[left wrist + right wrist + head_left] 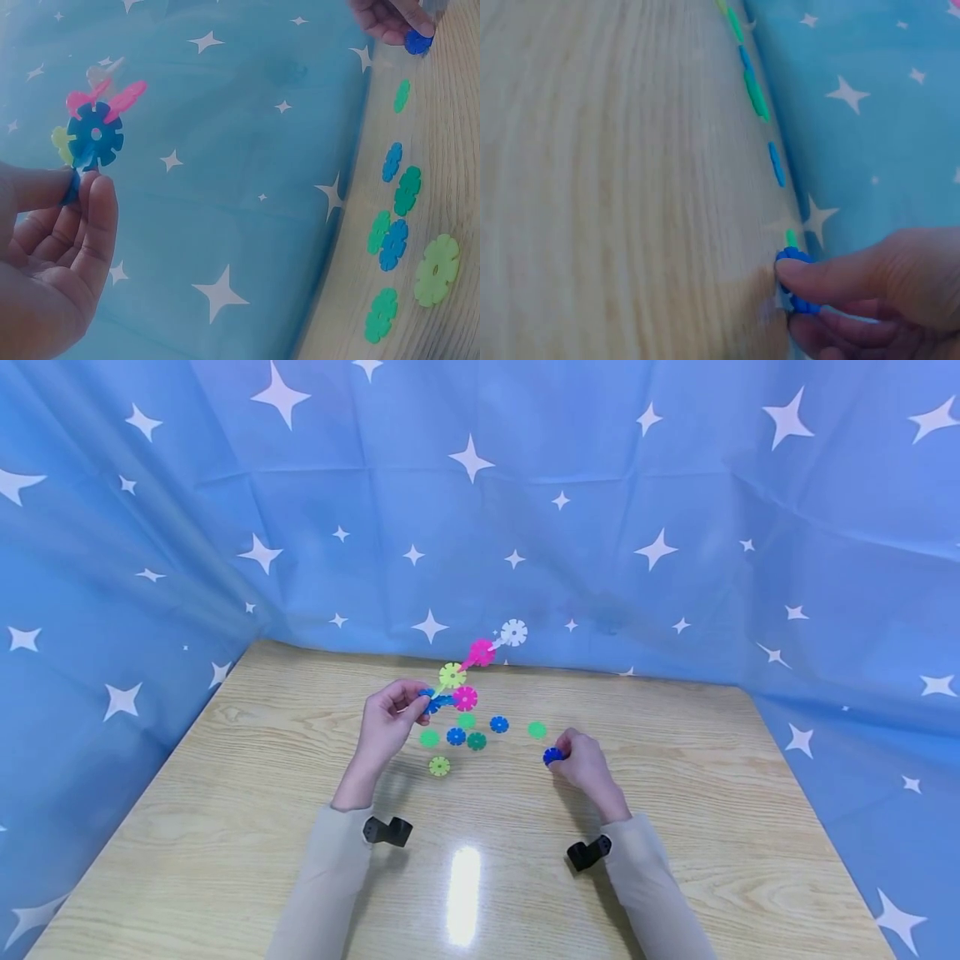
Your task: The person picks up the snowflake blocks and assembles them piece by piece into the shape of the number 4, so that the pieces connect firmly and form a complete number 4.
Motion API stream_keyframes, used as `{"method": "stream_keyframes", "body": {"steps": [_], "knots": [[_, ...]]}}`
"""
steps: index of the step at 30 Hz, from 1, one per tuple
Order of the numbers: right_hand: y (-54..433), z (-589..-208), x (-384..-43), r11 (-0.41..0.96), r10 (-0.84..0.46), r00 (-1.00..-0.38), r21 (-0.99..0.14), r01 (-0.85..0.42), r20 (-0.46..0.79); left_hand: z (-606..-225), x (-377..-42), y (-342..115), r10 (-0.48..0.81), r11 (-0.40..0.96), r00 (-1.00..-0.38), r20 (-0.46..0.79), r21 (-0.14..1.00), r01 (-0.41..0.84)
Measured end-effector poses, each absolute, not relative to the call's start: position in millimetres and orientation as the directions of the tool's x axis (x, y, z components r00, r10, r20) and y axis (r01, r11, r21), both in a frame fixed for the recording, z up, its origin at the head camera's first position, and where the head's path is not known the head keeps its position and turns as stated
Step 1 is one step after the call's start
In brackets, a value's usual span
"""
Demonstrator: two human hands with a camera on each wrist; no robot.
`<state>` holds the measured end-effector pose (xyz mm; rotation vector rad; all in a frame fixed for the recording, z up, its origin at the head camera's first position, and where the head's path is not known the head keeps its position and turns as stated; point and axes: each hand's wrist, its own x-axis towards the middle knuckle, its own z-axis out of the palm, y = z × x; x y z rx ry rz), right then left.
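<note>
Your left hand (386, 720) is pinching a blue notched disc (426, 701) at the near-left end of a joined disc chain (481, 652). The chain is extending to the far right through yellow-green and pink discs, ending in white; another pink disc (465, 698) is branching right. Your right hand (587, 764) is gripping a dark-blue notched disc (552, 756) between thumb and fingers; whether it is touching the bench (675, 827), you cannot tell. Between your hands, seven loose notched discs (456, 737) are lying on the bench, the yellow-green one nearest you.

studio-like spot w/ starry backdrop (525, 510), tbl (262, 743)
</note>
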<state>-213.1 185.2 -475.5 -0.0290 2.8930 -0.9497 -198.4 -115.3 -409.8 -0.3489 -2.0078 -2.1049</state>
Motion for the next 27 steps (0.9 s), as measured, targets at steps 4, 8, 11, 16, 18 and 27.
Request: {"method": "stream_keyframes", "body": {"steps": [4,8,11,16,18,27], "knots": [[184.9,-478.6,-211.8,0.750,-0.030,-0.999,-0.662,0.000,-0.034,-410.1,-198.0,-115.1,0.011,-0.048,-0.950,0.313,0.949,0.312],[180.3,-475.6,-208.7,0.647,-0.015,-1.000,-0.762,-0.009,-0.001,-410.6,-197.6,-114.7,0.023,-0.050,-0.948,0.317,0.948,0.315],[172.8,-466.4,-205.2,0.498,-0.009,-1.000,-0.867,0.001,-0.007,-411.3,-197.3,-113.9,0.033,-0.043,-0.945,0.327,0.945,0.325],[156.8,-445.3,-201.5,0.185,-0.037,-0.999,-0.982,0.024,-0.032,-411.5,-197.1,-112.3,0.038,-0.019,-0.941,0.336,0.942,0.336],[150.6,-437.1,-200.8,0.105,-0.045,-0.999,-0.994,0.018,-0.023,-410.9,-197.1,-111.8,0.041,-0.012,-0.942,0.334,0.943,0.334],[124.8,-404.9,-196.5,-0.129,-0.069,-0.998,-0.992,0.013,-0.004,-408.7,-197.4,-110.3,0.059,-0.010,-0.951,0.304,0.953,0.304]]}}
